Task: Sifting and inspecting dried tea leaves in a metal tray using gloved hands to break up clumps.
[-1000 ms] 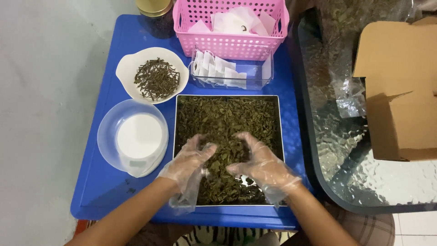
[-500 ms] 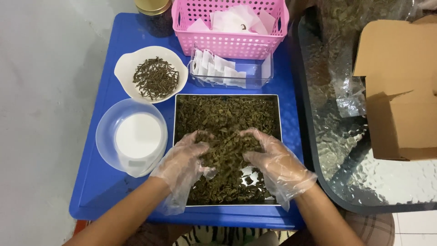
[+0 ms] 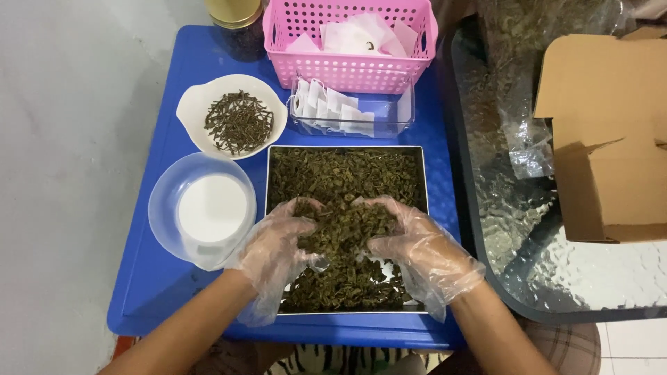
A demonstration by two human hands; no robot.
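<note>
A heap of dried green-brown tea leaves [image 3: 345, 229] is gathered between two gloved hands in a square metal tray [image 3: 347, 149], which sits at the near middle of a small blue table [image 3: 167, 285]. The left hand [image 3: 278, 250], in a loose clear plastic glove, cups the pile from one side with its fingers curled into the leaves; the right hand [image 3: 417, 243], gloved the same way, presses in from the other side, fingers bent over the mound. Both hands are half closed around loose leaves rather than pinching any single piece, and the heap stands a little above the layer that covers the rest of the tray.

Just left of the tray, a clear plastic bowl [image 3: 170, 208] rests on a white kitchen scale [image 3: 212, 208]. Behind that stands a white dish [image 3: 191, 111] holding darker, twig-like dried leaves [image 3: 238, 121]. At the tray's far edge lies a clear box [image 3: 389, 118] of small white filter bags [image 3: 326, 111], and behind it a pink perforated basket [image 3: 347, 69] with more white bags. A gold-lidded jar [image 3: 236, 17] stands at the table's far corner. To the right, a glass-topped table [image 3: 556, 271] carries an open cardboard box [image 3: 611, 139] and a crumpled clear plastic bag [image 3: 528, 139].
</note>
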